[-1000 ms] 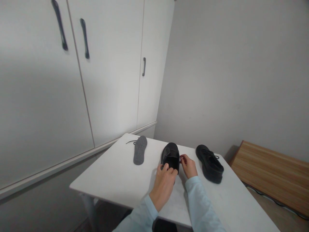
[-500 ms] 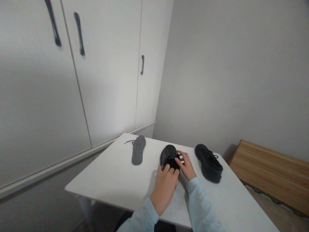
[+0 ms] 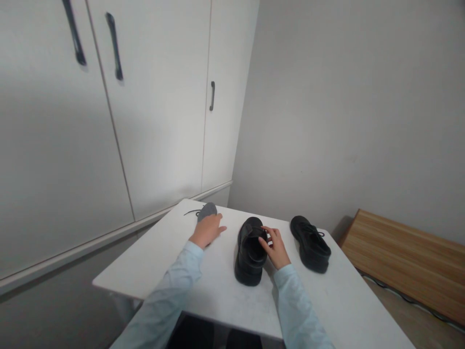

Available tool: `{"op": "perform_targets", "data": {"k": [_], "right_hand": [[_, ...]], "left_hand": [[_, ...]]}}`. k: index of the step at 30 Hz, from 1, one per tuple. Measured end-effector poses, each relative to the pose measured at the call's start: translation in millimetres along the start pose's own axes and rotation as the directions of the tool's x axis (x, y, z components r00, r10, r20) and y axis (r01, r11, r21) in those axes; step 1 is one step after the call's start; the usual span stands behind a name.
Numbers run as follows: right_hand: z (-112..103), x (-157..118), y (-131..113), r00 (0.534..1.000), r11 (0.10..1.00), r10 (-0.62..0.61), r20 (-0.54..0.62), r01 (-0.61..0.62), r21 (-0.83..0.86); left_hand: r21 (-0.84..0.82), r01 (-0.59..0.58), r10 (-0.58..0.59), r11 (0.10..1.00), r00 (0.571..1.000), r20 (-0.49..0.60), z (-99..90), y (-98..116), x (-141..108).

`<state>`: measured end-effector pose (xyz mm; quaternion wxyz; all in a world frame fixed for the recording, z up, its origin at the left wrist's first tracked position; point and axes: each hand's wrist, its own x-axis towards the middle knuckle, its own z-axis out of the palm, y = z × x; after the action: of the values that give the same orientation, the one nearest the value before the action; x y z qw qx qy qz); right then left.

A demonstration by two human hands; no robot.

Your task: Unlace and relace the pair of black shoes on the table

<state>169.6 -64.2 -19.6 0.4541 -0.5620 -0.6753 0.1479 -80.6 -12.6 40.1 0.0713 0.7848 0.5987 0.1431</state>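
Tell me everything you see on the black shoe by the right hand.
The black shoe looks like smooth leather with a chunky sole. It sits upright on the white table, toe away from the wearer, heel nearest. Its opening shows a dark interior; no lace can be made out. The right hand is at the opening's right edge; how firmly it grips is unclear.

- The tabletop [image 3: 156, 254] is white and smooth, with rounded corners.
- Near its far left corner lies a grey insole [image 3: 207, 209], its nearer end hidden from view.
- A thin black lace [image 3: 192, 212] lies just beside the insole, towards the left edge.
- Right of the middle, a black shoe [image 3: 248, 276] stands upright, toe towards the far edge.
- A laced black shoe [image 3: 315, 259] stands near the far right corner.
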Motion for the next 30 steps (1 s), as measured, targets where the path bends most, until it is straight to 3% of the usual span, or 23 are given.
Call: {"op": "perform_targets", "data": {"k": [5, 9, 12, 17, 23, 30], "right_hand": [[-0.4, 0.4, -0.2, 1.0, 1.0, -0.001, -0.017, 0.001, -0.006], [-0.2, 0.3, 1.4, 0.999, 1.0, -0.012, -0.03, 0.011, -0.011], [0.1, 0.0, 2.6, 0.999, 1.0, -0.014, -0.036, 0.013, -0.02], [-0.4, -0.6, 2.6, 1.0, 1.0, -0.012, -0.018, 0.012, -0.022], [-0.5, -1.0, 1.0, 1.0, 1.0, -0.008, 0.001, 0.008, -0.016], [-1.6, 0.3, 2.0, 1.0, 1.0, -0.008, -0.007, 0.007, -0.024]], "left_hand": [[0.097, 0.316, -0.313, 0.944, 0.949, -0.044, 20.9, -38.0, 18.5], [0.074, 0.389, -0.392, 0.918, 0.92, 0.027, 35.2, -47.9, 21.6], [0.049, 0.385, -0.387, 0.922, 0.92, 0.062, 39.0, -47.5, 22.7], [0.02, 0.377, -0.377, 0.926, 0.926, 0.028, 40.8, -47.8, 24.1], [-0.124, 0.266, -0.257, 0.956, 0.963, 0.082, 46.9, -50.7, 28.0], [-0.403, 0.177, -0.089, 0.898, 0.97, 0.228, 50.2, -28.9, 25.6]]}}
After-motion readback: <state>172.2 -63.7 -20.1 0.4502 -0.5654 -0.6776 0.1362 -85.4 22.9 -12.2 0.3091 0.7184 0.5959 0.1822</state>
